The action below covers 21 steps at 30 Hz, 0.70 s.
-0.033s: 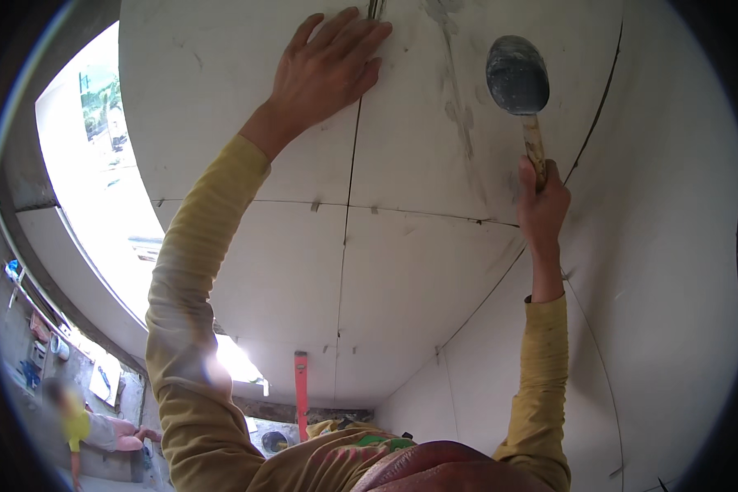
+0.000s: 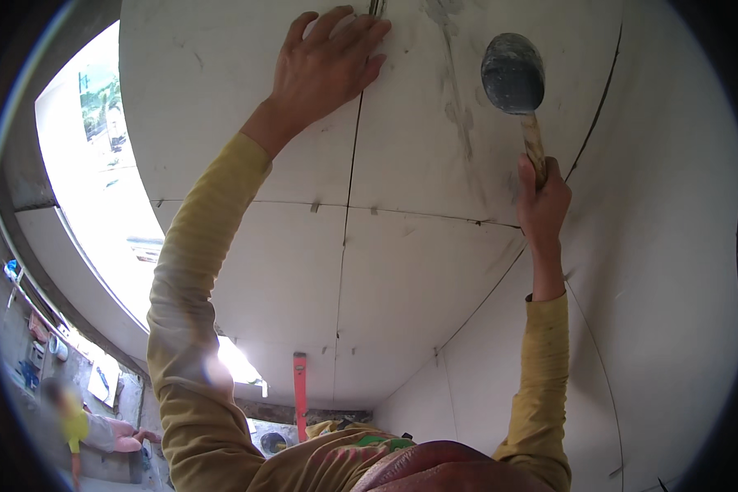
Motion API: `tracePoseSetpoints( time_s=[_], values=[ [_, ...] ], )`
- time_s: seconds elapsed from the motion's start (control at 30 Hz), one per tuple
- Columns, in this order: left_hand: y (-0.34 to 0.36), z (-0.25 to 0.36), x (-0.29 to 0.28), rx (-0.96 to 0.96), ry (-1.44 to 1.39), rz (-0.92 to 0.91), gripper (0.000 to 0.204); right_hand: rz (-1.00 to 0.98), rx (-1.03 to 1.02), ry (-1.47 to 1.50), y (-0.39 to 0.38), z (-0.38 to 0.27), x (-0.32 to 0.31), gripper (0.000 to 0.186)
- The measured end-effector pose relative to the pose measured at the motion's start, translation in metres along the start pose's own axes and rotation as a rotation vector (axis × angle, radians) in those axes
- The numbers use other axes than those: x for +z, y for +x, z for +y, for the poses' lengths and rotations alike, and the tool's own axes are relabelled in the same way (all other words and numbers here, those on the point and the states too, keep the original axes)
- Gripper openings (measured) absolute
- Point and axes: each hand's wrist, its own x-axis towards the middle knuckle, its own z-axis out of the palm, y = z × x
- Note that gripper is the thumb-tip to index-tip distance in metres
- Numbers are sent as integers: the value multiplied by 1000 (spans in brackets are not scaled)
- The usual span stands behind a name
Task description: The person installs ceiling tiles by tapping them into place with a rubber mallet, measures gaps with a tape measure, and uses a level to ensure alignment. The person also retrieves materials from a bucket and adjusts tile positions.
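Observation:
My right hand (image 2: 544,197) is wrapped round the wooden handle of a rubber mallet (image 2: 512,75). Its dark, dust-smeared head points up, in front of large pale tiles (image 2: 422,156). Farther left, my left hand (image 2: 324,66) lies on the tile surface with its fingers apart, beside a dark vertical joint (image 2: 354,156). Nothing shows in that hand. At the top edge, by its fingertips, a small dark item sits in the joint; its kind I cannot make out. Small clips (image 2: 315,207) stick out of the cross joint below.
A red bar, perhaps a spirit level (image 2: 300,394), stands low in the middle. A bright window opening (image 2: 98,164) is at the left. Another person (image 2: 78,426) in a yellow top is at the lower left, near a bucket (image 2: 58,348). Another tiled wall (image 2: 656,246) rises on the right.
The mallet head has tilted slightly to the left and up. The fingers of my left hand have bent a little; otherwise it stays in place.

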Motion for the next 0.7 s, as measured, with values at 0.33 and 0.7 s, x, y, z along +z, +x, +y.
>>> tracePoseSetpoints(
  time_s=[0.33, 0.7],
  values=[
    [12, 3, 7, -422, 4, 37, 102, -136, 25, 85, 12, -44, 18, 47],
    [23, -17, 1, -470, 36, -65, 126, -435, 659, 1014, -118, -97, 76, 60]
  ],
)
